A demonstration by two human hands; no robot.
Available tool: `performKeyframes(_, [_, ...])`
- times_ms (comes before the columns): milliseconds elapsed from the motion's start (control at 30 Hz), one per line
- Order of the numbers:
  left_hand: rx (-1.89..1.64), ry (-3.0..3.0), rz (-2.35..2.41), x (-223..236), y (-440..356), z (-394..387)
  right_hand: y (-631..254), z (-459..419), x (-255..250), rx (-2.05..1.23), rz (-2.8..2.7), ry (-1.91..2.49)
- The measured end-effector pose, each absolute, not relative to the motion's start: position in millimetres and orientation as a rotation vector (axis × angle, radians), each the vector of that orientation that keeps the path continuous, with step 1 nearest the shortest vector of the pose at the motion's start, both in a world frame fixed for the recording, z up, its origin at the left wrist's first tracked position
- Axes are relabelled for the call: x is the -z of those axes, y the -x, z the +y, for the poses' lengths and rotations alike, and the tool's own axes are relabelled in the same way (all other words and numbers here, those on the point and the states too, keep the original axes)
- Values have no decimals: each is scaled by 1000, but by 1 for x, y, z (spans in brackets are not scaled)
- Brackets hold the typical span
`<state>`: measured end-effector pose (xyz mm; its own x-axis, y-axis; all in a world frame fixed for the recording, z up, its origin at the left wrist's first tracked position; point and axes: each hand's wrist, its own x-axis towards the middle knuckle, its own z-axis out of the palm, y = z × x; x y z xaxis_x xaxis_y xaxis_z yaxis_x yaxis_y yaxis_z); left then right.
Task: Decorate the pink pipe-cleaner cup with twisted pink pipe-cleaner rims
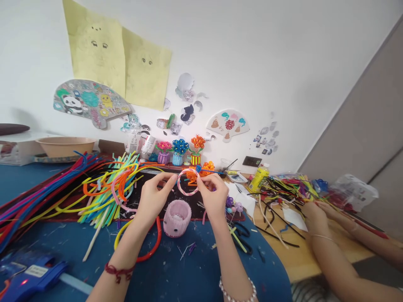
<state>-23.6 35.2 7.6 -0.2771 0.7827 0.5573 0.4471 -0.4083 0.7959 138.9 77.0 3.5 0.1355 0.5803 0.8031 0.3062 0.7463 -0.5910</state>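
Both hands up over the counter point(195, 277), pinching one thing between them: a pink-and-white ring point(188, 181) of twisted pipe cleaner. Left hand point(153, 197) grips its left edge with thumb and forefinger, right hand point(213, 196) grips the right edge the same way. Fingers narrow, closed on the ring, not spread.

Key relation: ring sits dead centre between the two hands, held upright with its open face toward the camera, so its plane runs left-right across the view. Neither hand is nearer, grip looks symmetric. No long axis to speak of (it's a loop).

Directly below the ring, well apart from it, a small pink cup point(177, 218) wrapped in the same fuzzy material stands upright on the blue counter, between the two forearms. Ring looks about the same width as the cup's rim, a judgement only.

Around it:
- big fan of coloured pipe cleaners point(78, 188) to the left
- red loop point(154, 247) lying by the left wrist
- blue glue gun point(28, 277) at the bottom left corner
- small flower pots point(180, 153) at the wall behind
- yellow bottle point(258, 177) to the right

Another person's hand point(315, 214) rests on the wooden part at right, among dark stems. Separate from the wearer's hands.
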Motion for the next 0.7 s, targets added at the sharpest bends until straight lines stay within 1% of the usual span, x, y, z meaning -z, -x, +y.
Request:
performKeyframes(233, [-1661, -1661, 1452, -9, 22, 32, -138, 81, 0, -529, -1402, 703])
performKeyframes(533, [-1653, -1553, 1367, -10, 22, 32, -145, 84, -5, -1421, -1084, 506])
performKeyframes(700, [-1637, -1494, 1285, -15, 19, 28, -150, 83, -8, -1733, -1123, 427])
